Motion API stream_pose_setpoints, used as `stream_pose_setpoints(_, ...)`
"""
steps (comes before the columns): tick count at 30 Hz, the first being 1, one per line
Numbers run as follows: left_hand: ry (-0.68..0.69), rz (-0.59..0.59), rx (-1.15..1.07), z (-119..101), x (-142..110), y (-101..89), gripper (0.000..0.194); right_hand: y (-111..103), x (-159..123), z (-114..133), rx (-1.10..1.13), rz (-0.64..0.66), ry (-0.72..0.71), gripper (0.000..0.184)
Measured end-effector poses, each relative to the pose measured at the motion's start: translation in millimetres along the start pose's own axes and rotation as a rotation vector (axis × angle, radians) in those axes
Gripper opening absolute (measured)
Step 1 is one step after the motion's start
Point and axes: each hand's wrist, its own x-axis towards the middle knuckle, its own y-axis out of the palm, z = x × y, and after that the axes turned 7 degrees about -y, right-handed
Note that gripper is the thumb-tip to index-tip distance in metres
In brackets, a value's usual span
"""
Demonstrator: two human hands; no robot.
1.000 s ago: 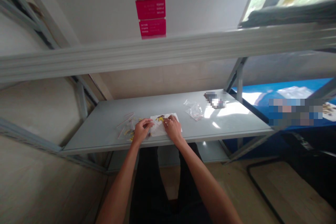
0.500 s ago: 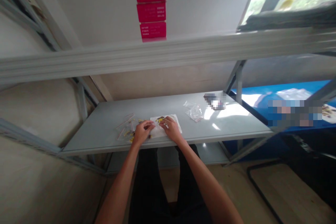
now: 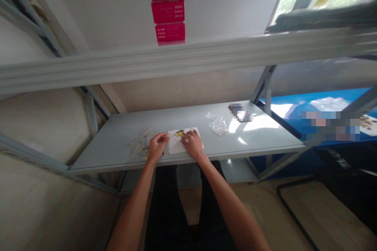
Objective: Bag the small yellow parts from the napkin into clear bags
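Both my hands rest on a grey metal shelf near its front edge. My left hand is curled, its fingertips pinched at the left edge of a white sheet; what they hold is too small to name. My right hand lies on the same sheet with fingers bent, beside a small heap of yellow and dark pieces. Clear little bags with yellow pieces lie just left of my left hand.
A crumpled clear bag lies to the right, with a blurred dark object behind it. A shelf beam crosses overhead, pink boxes above it. A blue table stands at right.
My left hand has drawn slightly left and back, uncovering more of the white sheet. My right hand has barely moved.
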Motion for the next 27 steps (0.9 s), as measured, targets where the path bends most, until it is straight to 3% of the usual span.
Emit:
stream_pose_setpoints(3,-0.01,0.002,0.016,1,0,-0.1,0.036,0,0,2,-0.073,0.071,-0.018,0.02)
stream_pose_setpoints(7,0.0,0.025,0.034,1,0,0.3,0.034,-1,1,3,-0.018,0.059,-0.031,0.025)
stream_pose_setpoints(12,-0.007,0.068,0.044,-3,-1,1.0,0.033,-3,4,3,0.433,-0.025,-0.036,0.016)
stream_pose_setpoints(18,-0.024,0.155,0.042,-6,-2,1.3,0.033,-9,5,8,0.68,0.071,-0.067,0.014)
stream_pose_setpoints(21,-0.039,0.105,-0.007,-6,-2,0.6,0.035,-14,3,8,0.61,0.024,-0.067,0.023)
stream_pose_setpoints(25,-0.067,0.023,-0.078,-5,-3,-0.4,0.039,-12,0,6,0.271,-0.195,0.118,0.024)
stream_pose_setpoints(27,-0.062,0.02,-0.106,-4,-3,-0.4,0.039,-8,-1,4,0.115,-0.179,0.159,0.02)
